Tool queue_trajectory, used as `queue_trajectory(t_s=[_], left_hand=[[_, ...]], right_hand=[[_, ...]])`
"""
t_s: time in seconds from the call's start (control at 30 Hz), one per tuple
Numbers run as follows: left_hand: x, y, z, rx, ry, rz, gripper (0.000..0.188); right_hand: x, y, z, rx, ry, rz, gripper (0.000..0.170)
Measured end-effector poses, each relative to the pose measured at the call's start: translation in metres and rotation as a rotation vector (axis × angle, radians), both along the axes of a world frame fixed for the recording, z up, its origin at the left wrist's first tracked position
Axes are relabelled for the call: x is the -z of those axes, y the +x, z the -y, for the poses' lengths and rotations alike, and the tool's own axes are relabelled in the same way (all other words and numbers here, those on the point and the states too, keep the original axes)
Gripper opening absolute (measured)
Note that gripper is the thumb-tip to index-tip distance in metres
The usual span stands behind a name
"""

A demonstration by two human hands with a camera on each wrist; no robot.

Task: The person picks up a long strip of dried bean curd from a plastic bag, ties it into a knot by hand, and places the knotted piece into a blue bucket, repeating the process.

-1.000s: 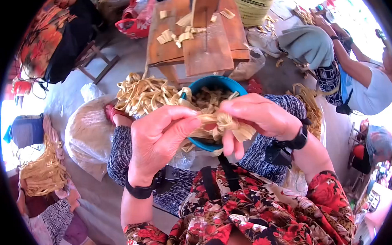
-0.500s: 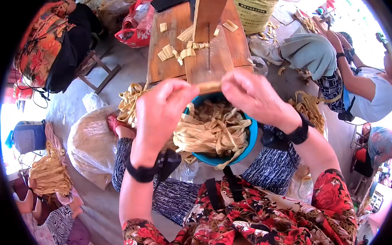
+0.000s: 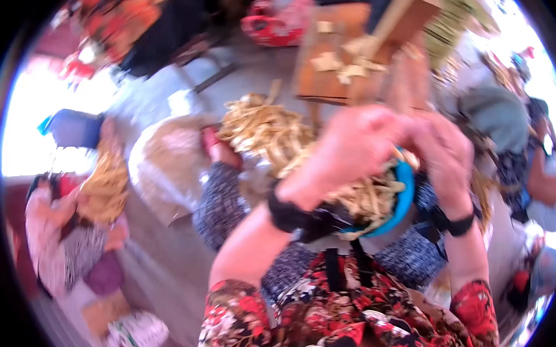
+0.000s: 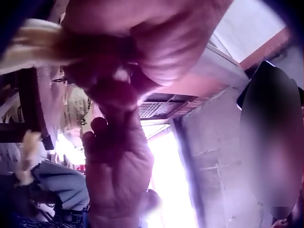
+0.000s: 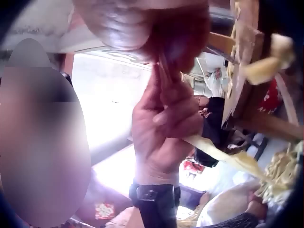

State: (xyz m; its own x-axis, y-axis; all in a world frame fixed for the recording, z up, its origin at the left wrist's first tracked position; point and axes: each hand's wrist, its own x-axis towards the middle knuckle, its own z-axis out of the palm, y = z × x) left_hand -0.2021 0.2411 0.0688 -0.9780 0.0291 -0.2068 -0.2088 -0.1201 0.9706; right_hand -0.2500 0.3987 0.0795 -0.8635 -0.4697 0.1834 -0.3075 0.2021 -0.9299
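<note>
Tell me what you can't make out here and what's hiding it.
Head: what's between left hand and right hand; the hands and blur hide it.
Head: upper-left side of blue bucket; left hand covers it.
Left wrist: end of pale strip; cut off by left edge.
Right wrist: pale object upper right; blurred.

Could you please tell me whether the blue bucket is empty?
The blue bucket is not empty: in the head view, pale strips show inside its rim. Part is hidden, so how full I cannot tell.

red and black floral top (image 3: 307, 319), speckled dark trousers (image 3: 411, 258), two black wristbands (image 3: 287, 214).
</note>
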Motion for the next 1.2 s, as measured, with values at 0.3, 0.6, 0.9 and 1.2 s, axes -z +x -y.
queue_trajectory(t_s=[0.3,0.6,0.9,1.2], left_hand=[[-0.019,0.064,0.025,0.27,0.009,0.118,0.035],[-0.019,0.065,0.011,0.051,0.027,-0.088,0.01],[-0.01,0.062,-0.002,0.001,0.14,-0.03,0.018],[0.004,0.067,-0.018,-0.211,-0.315,-0.389,0.022]], right_hand=[[0.003,0.031,-0.044,0.408,-0.451,0.018,0.027],[-0.004,0.068,-0.022,0.075,0.072,0.265,0.021],[0.049,0.06,-0.017,0.088,-0.239,0.275,0.033],[0.007,0.074,-0.004,0.136,-0.3,0.548,0.049]])
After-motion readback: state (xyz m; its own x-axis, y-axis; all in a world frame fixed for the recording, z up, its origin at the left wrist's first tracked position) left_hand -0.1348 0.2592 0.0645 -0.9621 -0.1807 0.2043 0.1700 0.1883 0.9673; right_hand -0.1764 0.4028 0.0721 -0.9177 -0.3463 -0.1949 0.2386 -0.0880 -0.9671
